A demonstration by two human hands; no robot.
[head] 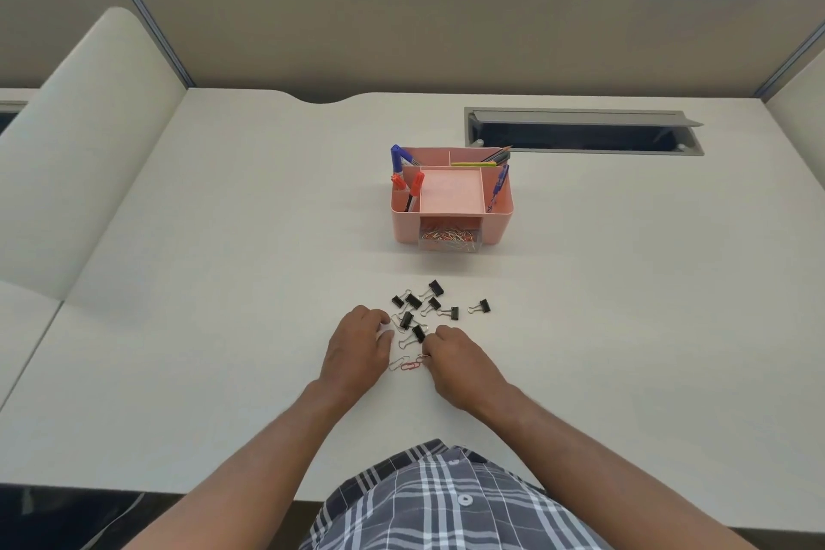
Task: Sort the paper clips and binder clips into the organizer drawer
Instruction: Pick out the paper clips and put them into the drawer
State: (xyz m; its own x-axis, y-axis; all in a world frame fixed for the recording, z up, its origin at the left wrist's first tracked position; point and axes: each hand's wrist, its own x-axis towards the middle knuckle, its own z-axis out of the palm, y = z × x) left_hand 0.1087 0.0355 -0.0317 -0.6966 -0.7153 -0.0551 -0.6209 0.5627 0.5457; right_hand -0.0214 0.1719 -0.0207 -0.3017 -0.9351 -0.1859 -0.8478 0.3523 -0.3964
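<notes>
Pinching a paper clip on the desk, right hand sits just right of two loose clips; left hand curled, contents unclear. Binder clips beyond fingertips; organizer drawer further back, ajar

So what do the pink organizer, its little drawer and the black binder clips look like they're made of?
Pink organizer: likely matte moulded plastic, with uniform colour and rounded corners. Drawer: clear plastic, since the paper clips show through it. Binder clips: probably black-coated metal bodies with shiny wire handles.
</notes>
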